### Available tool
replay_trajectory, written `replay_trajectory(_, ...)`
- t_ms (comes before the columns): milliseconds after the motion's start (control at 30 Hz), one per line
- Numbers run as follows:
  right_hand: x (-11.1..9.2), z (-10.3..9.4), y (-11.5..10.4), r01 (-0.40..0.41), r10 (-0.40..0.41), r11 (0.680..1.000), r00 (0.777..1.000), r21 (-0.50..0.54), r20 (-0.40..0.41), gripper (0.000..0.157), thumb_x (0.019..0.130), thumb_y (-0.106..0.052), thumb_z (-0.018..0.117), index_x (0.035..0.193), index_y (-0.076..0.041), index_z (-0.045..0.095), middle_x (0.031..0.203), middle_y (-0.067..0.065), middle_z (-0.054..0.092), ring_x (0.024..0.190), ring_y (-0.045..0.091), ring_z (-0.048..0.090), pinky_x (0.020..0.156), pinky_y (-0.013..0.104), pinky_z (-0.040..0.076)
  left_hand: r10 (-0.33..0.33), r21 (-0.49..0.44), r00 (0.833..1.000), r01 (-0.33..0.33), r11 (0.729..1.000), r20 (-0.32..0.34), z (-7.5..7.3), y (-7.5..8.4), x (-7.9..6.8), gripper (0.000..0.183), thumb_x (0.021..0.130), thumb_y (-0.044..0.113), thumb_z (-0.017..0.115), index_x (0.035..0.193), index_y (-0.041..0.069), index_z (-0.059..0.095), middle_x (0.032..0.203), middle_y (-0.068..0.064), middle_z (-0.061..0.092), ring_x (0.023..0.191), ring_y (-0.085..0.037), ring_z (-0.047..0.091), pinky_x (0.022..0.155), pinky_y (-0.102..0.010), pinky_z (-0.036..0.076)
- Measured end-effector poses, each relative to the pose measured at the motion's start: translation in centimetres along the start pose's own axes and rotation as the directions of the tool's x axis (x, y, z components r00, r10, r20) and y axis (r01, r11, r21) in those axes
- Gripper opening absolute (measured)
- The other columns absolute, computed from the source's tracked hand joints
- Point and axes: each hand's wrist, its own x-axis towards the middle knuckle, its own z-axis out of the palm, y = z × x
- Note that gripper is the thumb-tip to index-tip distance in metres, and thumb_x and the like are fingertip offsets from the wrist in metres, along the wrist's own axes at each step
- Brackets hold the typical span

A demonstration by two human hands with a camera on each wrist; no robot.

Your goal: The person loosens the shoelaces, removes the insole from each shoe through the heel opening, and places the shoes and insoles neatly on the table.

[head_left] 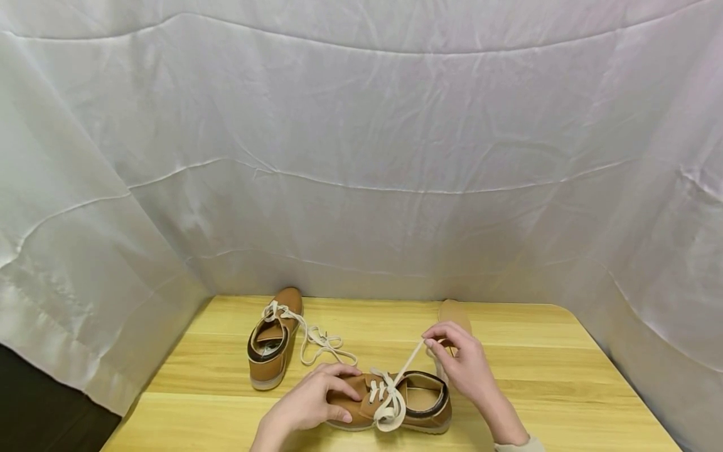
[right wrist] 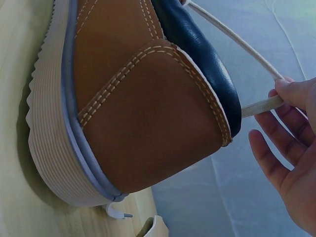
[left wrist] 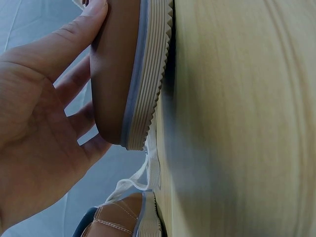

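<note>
A brown lace-up shoe (head_left: 436, 419) lies sideways at the table's front, toe to the left. My left hand (head_left: 307, 397) grips its toe; in the left wrist view the thumb presses the near side of the toe (left wrist: 116, 74), with fingers round the far side. Cream laces form a bow (head_left: 390, 411) over the tongue, its loops drooping toward me. Between thumb and fingertips my right hand (head_left: 465, 361) pinches one shoelace (head_left: 410, 360), drawn taut up and right from the knot. In the right wrist view this lace (right wrist: 237, 37) runs above the dark collar (right wrist: 207, 59).
Another brown shoe (head_left: 270, 364) stands at the left, toe away from me, its long loose lace (head_left: 316, 342) trailing right across the wooden table (head_left: 536, 376). Partly behind my right hand lies a flat tan piece (head_left: 454, 311), like an insole. Grey curtains (head_left: 384, 226) surround the table.
</note>
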Motion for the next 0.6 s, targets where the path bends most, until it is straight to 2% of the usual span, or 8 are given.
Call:
replay_trajectory(300,0.3,-0.6,-0.1,0.004,-0.006,0.999,0.999,-0.038,-0.052,0.024,0.089,0.01,0.074,0.102,-0.009,0.074,0.098,0.003,0.072,0.088,0.011,0.067,0.079,0.018,0.058,-0.001,0.009,1.0,0.001,1.0,-0.006,0.0,0.1,0.0,0.028,0.079,0.031,0.088,0.106,0.036,0.081,0.146,0.008,0.059,0.139,-0.023,0.049,0.115,-0.059,0.037)
replay_trajectory(400,0.3,-0.8,0.0,-0.011,0.009,0.999,0.998,-0.044,-0.057,0.023,0.089,0.01,0.074,0.101,-0.009,0.074,0.098,0.001,0.071,0.088,0.01,0.067,0.078,0.019,0.058,0.0,0.012,1.0,0.0,1.0,-0.007,0.0,0.1,0.0,0.028,0.079,0.031,0.088,0.106,0.036,0.081,0.146,0.008,0.059,0.139,-0.023,0.049,0.115,-0.059,0.037)
replay_trajectory(600,0.3,-1.2,0.2,-0.052,0.048,0.998,0.995,-0.046,-0.089,0.019,0.088,0.012,0.074,0.098,-0.003,0.074,0.099,0.001,0.072,0.087,0.007,0.067,0.079,0.015,0.056,0.003,0.013,1.0,-0.003,1.0,-0.004,0.0,0.1,0.0,0.028,0.079,0.031,0.088,0.106,0.036,0.081,0.147,0.008,0.059,0.139,-0.023,0.049,0.116,-0.059,0.037)
